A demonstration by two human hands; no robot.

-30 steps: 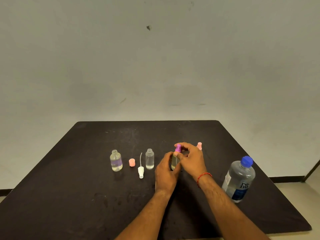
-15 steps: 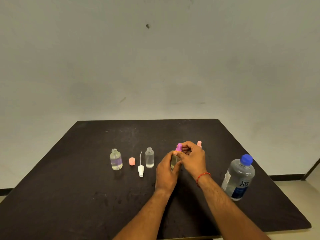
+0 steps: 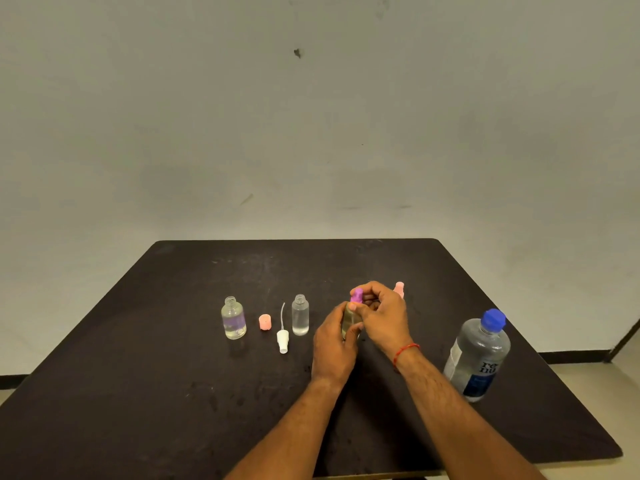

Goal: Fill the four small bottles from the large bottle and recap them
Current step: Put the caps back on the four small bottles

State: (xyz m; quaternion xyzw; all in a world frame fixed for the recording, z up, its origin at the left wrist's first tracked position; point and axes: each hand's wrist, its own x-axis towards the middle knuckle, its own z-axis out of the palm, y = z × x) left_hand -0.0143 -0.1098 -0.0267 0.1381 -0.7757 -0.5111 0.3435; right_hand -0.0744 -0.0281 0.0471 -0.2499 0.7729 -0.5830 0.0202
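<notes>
Near and right of held small bottle (image 3: 350, 323): large bottle (image 3: 479, 358), capped, upright. At bottle itself: left grip (image 3: 334, 341) wrapped round body, long axis vertical. Directly above: right grip (image 3: 382, 318) pinching purple cap (image 3: 356, 295) on neck; likely twisting shut. Level, left: open bottle (image 3: 300, 315), uncapped. Just beyond, right: pink-capped bottle (image 3: 399, 289).

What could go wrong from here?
1. The right hand pinches the purple cap on the small bottle that the left hand holds; the pink-capped bottle, partly hidden behind, might get knocked.
2. The open round bottle and open slim bottle hold liquid; reaching for the pink cap or white pump might tip them.
</notes>
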